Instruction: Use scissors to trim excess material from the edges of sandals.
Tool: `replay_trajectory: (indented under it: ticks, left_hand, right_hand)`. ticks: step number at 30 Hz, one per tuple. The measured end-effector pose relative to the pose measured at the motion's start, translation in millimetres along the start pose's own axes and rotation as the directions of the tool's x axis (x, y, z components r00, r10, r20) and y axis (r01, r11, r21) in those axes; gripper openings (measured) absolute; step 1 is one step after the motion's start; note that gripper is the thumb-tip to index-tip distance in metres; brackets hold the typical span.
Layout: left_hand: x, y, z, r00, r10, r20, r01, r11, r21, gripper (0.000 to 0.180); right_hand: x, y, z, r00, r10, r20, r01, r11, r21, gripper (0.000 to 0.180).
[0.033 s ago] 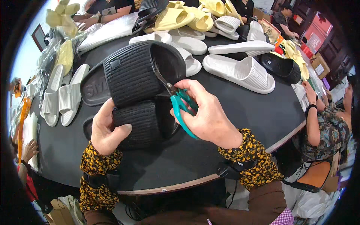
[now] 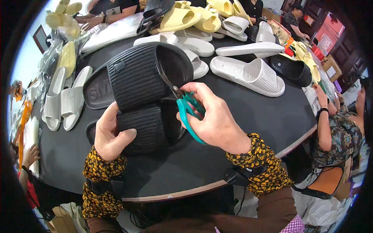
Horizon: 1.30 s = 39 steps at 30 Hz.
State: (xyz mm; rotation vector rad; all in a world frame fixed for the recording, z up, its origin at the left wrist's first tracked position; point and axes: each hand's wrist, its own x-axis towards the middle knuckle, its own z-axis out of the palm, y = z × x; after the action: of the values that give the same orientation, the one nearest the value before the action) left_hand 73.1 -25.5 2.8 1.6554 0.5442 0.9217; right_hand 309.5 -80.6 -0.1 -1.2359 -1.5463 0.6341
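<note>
My left hand [image 2: 110, 132] grips a black slide slipper [image 2: 136, 77] at the near side of its ribbed strap. Its index finger lies along the strap and its other fingers are partly hidden. A second black slide slipper [image 2: 142, 130] sits just below, partly covered by the first, with my left thumb in front of it. Teal-handled scissors [image 2: 185, 118] are in my right hand [image 2: 219, 120], its fingers through and around the handles. Their dark blades reach up to the right edge of the upper slipper's strap, against the foot opening. Whether the blades touch the strap, I cannot tell.
White slippers [image 2: 252, 75] and a black one [image 2: 291, 70] lie at the right, with pale yellow slippers [image 2: 176, 19] piled at the back. Two grey-white slippers [image 2: 72, 99] lie left on the dark table [image 2: 175, 174]. Other people's hands [image 2: 320, 96] are around the table.
</note>
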Motion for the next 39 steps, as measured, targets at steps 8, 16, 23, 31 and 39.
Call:
replay_trajectory:
  ticks: [8, 16, 23, 31, 39]
  left_hand:
    - [-3.3, 0.5, -0.7, 1.0, 0.018, 0.023, -0.019, 0.999, 0.041, 0.064]
    - [-2.4, -0.6, -1.0, 0.997, 0.047, 0.066, -0.051, 0.997, 0.06, 0.064]
    - [-3.0, -2.4, -1.6, 0.997, 0.043, 0.058, -0.046, 0.997, 0.055, 0.064]
    - [-4.0, -1.3, -2.2, 0.996, 0.054, 0.067, -0.056, 0.998, 0.032, 0.063]
    - [-4.1, -3.1, -2.2, 0.998, 0.047, 0.044, -0.055, 0.982, 0.183, 0.063]
  right_hand:
    - [0.4, -5.5, -1.7, 0.999, 0.038, 0.006, -0.038, 0.999, -0.018, 0.039]
    - [0.4, -2.7, -1.8, 1.0, 0.006, -0.026, -0.006, 1.0, 0.015, 0.036]
    - [0.2, -1.7, -3.6, 1.0, -0.03, 0.004, 0.03, 0.998, -0.051, 0.033]
    - [1.0, -2.5, 0.0, 0.999, 0.017, -0.042, -0.014, 0.996, 0.089, 0.036]
    - [0.0, -6.2, -1.3, 0.994, 0.096, -0.058, -0.087, 0.987, 0.138, 0.039]
